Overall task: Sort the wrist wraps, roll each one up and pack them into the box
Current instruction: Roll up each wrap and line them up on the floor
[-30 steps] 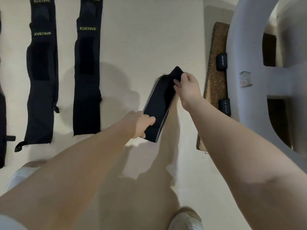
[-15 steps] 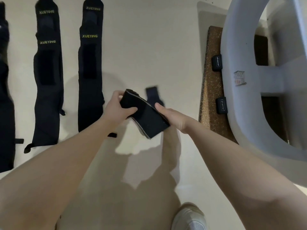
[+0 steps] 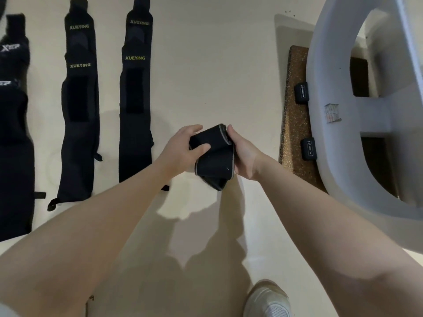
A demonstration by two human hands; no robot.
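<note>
- Both hands hold one black cloth wrist wrap with a grey edge (image 3: 214,156) up in the air, above the pale floor (image 3: 206,65).
- The left hand (image 3: 183,148) grips the rolled top part, with its thumb curled over the cloth.
- The right hand (image 3: 242,154) wraps round the other side, its fingers (image 3: 230,131) bent over the roll's end.
- The wrap looks soft, light and floppy, and a loose tail hangs below.
- It is best held tight by the rolled part, or it may spring open.
- Long black wraps with yellow letters (image 3: 135,99) lie flat on the floor to the left.
- Two small black rolls (image 3: 307,148) sit on a brown speckled mat (image 3: 295,133) to the right.
</note>
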